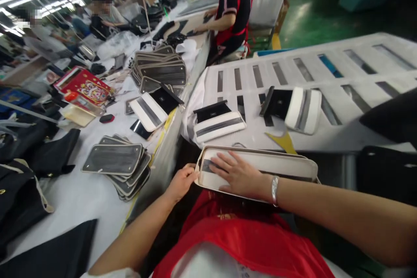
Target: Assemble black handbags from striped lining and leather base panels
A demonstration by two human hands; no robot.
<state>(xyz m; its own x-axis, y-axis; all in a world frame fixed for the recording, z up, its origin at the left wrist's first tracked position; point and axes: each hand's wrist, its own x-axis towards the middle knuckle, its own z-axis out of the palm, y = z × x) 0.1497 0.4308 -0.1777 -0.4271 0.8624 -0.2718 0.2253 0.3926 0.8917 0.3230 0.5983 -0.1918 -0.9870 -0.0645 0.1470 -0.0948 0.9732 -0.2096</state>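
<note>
A long cream bag panel [280,166] with a dark strip lies across my lap over red cloth. My right hand [237,174] rests flat on its left part, fingers stretched out and apart; a silver bracelet circles the wrist. My left hand [181,180] pinches the panel's left end with curled fingers. Just beyond the panel, two folded white-and-black bag pieces [217,124] [298,108] sit on a white slotted board [342,91].
A stack of grey rounded panels [117,163] lies on the white table at left, a taller stack [161,69] farther back. Black fabric [22,169] covers the left edge. A red box [83,84] stands behind. A person in black and red [233,8] works ahead.
</note>
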